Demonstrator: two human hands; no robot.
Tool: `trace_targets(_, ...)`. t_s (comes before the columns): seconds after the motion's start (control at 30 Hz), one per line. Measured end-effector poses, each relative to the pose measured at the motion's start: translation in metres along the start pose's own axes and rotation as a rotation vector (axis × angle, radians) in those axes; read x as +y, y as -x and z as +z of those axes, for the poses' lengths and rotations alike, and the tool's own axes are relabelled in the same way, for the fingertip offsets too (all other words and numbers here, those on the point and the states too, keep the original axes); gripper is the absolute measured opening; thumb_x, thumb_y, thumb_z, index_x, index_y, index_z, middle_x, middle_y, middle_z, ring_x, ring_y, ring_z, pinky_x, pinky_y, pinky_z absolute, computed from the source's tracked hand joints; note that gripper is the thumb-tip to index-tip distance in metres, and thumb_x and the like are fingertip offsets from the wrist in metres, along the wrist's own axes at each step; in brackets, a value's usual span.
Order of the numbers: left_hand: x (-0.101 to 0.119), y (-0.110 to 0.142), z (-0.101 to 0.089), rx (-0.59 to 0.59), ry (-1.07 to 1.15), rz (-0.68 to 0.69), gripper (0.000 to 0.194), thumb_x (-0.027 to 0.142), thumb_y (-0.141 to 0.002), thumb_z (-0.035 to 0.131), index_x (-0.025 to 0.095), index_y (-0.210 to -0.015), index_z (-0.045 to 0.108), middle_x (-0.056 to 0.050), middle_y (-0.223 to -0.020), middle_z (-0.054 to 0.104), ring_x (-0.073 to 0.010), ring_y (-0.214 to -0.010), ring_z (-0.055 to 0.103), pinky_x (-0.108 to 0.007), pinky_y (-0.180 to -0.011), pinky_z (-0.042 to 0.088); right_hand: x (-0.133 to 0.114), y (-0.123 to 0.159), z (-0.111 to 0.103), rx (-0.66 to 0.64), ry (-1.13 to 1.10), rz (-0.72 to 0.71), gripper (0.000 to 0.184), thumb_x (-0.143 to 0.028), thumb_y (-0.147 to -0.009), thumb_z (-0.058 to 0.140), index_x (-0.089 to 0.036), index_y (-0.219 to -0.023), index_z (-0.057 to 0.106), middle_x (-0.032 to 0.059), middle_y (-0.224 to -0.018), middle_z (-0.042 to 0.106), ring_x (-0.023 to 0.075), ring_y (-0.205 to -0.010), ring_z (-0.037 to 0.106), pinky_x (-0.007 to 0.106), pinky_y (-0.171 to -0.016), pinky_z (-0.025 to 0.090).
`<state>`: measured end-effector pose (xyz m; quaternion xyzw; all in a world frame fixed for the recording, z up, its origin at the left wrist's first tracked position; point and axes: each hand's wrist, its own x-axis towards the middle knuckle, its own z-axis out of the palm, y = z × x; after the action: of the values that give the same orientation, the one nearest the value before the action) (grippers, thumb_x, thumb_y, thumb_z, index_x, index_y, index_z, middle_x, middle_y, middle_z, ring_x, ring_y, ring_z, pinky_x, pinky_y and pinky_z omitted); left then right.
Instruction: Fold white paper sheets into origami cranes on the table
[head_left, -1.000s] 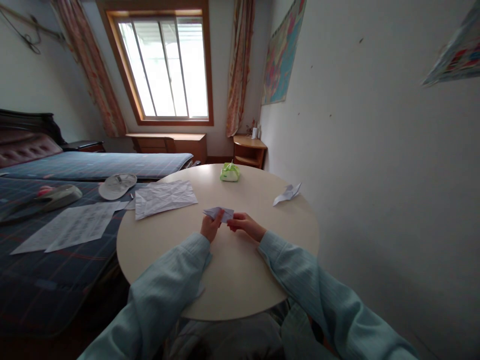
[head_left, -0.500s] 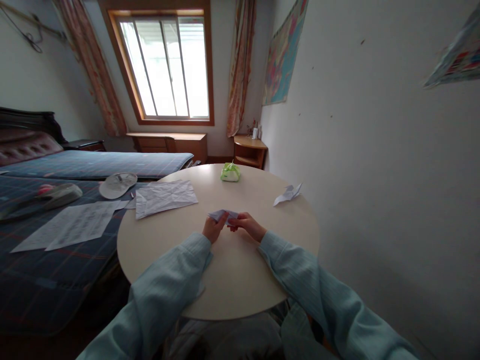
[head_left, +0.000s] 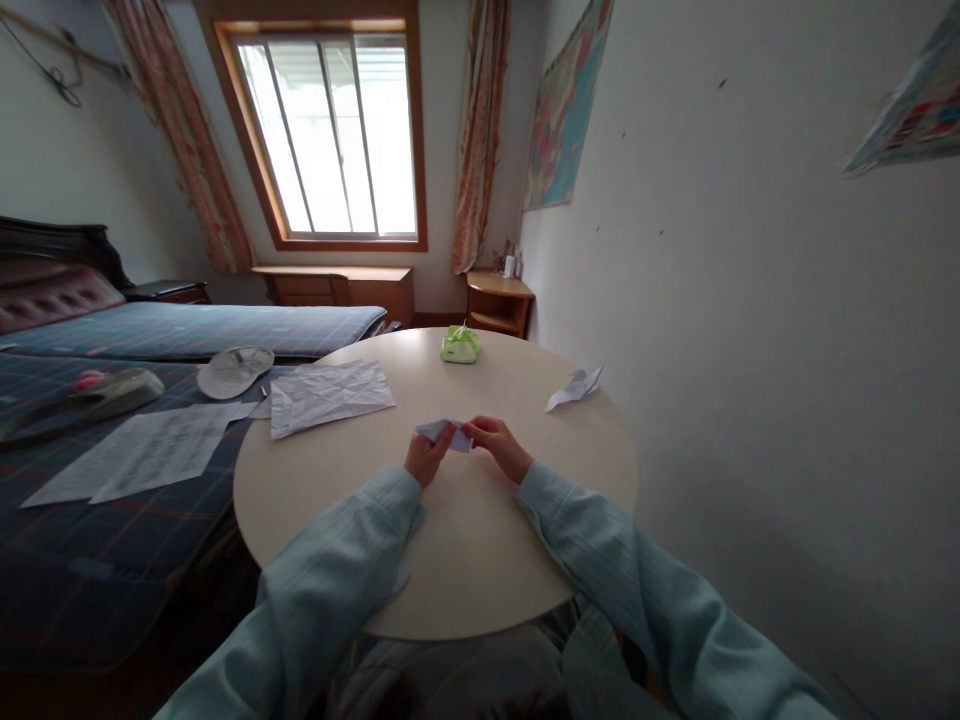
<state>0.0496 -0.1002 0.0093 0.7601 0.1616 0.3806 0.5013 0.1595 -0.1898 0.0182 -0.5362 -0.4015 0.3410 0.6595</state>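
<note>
A small piece of folded white paper is held above the middle of the round table. My left hand grips its left part, thumb on top. At its right edge, my right hand pinches the paper between thumb and fingers. Part of the paper is hidden behind my left fingers, and its exact folded shape is too small to make out.
A folded paper figure lies near the table's right edge. A creased paper sheet is at the left, and a green tissue pack stands at the back. Beside the table, a bed bears printed sheets and a cap. A wall rises on the right.
My right fingers have shifted up to the paper's upper right edge, so more of its lower right part shows. My left hand has stayed in place.
</note>
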Motion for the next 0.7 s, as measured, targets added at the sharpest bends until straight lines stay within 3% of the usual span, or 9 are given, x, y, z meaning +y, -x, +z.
trace_targets(0.23, 0.0016, 0.0007, 0.0006, -0.003, -0.016, 0.059, 0.039, 0.044, -0.071, 0.046, 0.014, -0.047, 0.048, 0.002, -0.042, 0.045, -0.0080, -0.044, 0.043, -0.019, -0.043, 0.033, 0.0002, 0.0003, 0.0003, -0.008, -0.023, -0.001, 0.026, -0.039, -0.059, 0.064, -0.014, -0.057, 0.057, -0.0035, -0.054, 0.050, 0.0063, -0.054, 0.042, 0.021, -0.053, 0.033)
trace_targets(0.47, -0.0018, -0.0029, -0.0033, 0.150, -0.086, 0.085, 0.038, 0.042, -0.074, 0.043, 0.014, -0.048, 0.049, 0.002, -0.042, 0.044, -0.0085, -0.045, 0.043, -0.019, -0.044, 0.033, -0.0025, 0.0027, -0.0006, -0.131, -0.021, 0.089, 0.025, -0.037, -0.061, 0.063, -0.015, -0.073, 0.061, -0.0001, -0.068, 0.057, 0.0088, -0.065, 0.050, 0.021, -0.058, 0.038)
trace_targets(0.7, 0.0012, -0.0015, -0.0023, 0.143, -0.062, 0.069, 0.038, 0.043, -0.073, 0.043, 0.016, -0.047, 0.045, 0.005, -0.040, 0.038, -0.0074, -0.041, 0.039, -0.020, -0.043, 0.031, 0.0005, 0.0020, -0.0005, -0.111, -0.022, 0.061, 0.024, -0.032, -0.053, 0.069, -0.013, -0.060, 0.057, -0.0027, -0.055, 0.055, 0.0064, -0.053, 0.048, 0.022, -0.056, 0.036)
